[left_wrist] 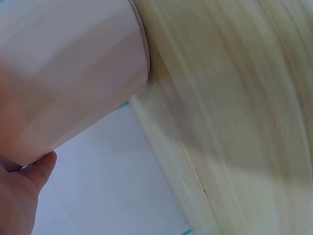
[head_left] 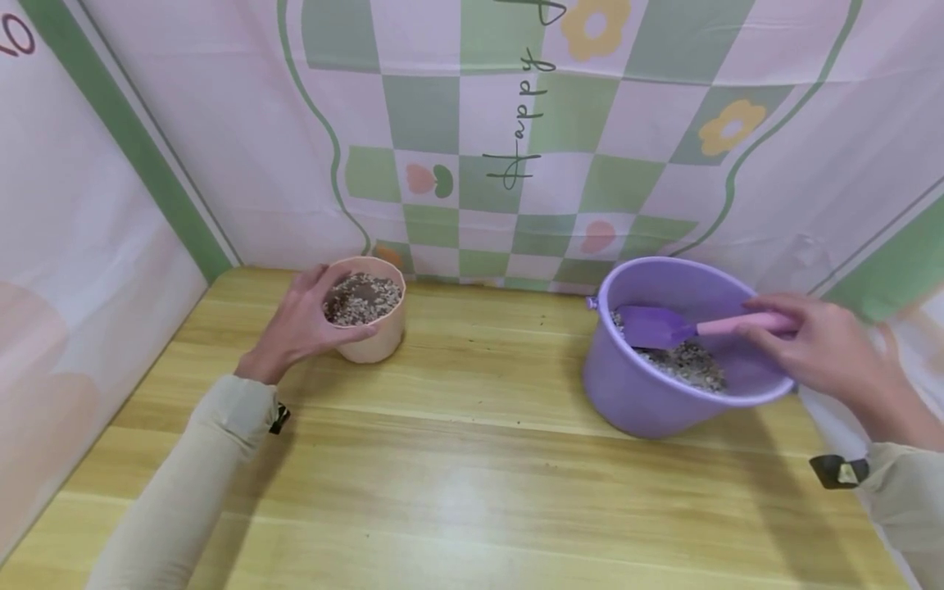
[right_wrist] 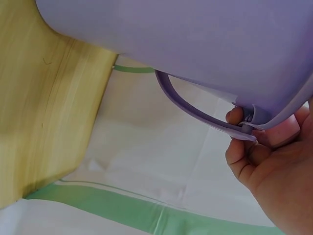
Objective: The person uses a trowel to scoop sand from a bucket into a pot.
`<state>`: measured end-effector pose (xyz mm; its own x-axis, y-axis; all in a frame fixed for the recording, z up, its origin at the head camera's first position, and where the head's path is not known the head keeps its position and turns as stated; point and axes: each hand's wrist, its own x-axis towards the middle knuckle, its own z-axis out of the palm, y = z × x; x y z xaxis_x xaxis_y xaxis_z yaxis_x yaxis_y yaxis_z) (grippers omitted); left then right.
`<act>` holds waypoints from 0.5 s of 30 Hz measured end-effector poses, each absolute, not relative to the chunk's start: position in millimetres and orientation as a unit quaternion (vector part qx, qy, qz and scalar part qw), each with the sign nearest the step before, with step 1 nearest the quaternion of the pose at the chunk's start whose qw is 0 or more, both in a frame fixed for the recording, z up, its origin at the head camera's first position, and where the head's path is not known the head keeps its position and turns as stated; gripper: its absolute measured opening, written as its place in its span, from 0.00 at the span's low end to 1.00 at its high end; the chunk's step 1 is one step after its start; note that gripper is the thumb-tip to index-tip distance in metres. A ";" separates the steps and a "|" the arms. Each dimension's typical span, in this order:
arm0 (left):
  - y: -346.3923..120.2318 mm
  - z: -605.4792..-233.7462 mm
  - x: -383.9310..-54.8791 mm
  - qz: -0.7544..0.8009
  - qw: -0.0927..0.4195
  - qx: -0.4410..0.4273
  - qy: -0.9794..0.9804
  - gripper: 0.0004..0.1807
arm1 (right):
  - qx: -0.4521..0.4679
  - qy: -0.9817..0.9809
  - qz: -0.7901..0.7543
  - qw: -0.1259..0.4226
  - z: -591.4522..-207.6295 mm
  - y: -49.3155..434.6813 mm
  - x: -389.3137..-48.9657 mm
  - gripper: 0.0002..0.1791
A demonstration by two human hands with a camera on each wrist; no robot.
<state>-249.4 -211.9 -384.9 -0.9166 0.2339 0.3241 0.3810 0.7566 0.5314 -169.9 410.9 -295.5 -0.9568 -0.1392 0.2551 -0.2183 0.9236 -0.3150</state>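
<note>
On the left of the head view, my left hand (head_left: 295, 321) grips a pale pink flowerpot (head_left: 378, 338) at its rim, thumb on the near side and fingers round the far side. Grainy soil mix (head_left: 360, 301) fills the pot near the top. Over at the right, my right hand (head_left: 829, 342) holds the pink handle of a small shovel (head_left: 737, 324), whose purple blade is inside a purple bucket (head_left: 637, 393). More of the grainy mix (head_left: 689, 365) lies at the bucket's bottom. In the right wrist view, fingers are beside the bucket's handle (right_wrist: 195, 108) where it joins the rim.
The wooden table (head_left: 457, 475) has a few scattered crumbs between pot and bucket. A checkered cloth (head_left: 490, 106) hangs right behind the table's back edge. White and green cloth (head_left: 74, 246) also stands along the left side.
</note>
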 end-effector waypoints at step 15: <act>-195.9 -385.2 -249.0 -0.298 0.120 -0.223 -0.920 0.56 | 0.104 -0.964 0.208 0.131 -298.4 400.1 -169.1 0.23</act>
<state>-249.0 -195.9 -385.2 -0.8719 0.3383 0.3540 0.4816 0.7231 0.4952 -169.1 400.1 -298.4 -0.9440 -0.1464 0.2958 -0.2555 0.8915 -0.3741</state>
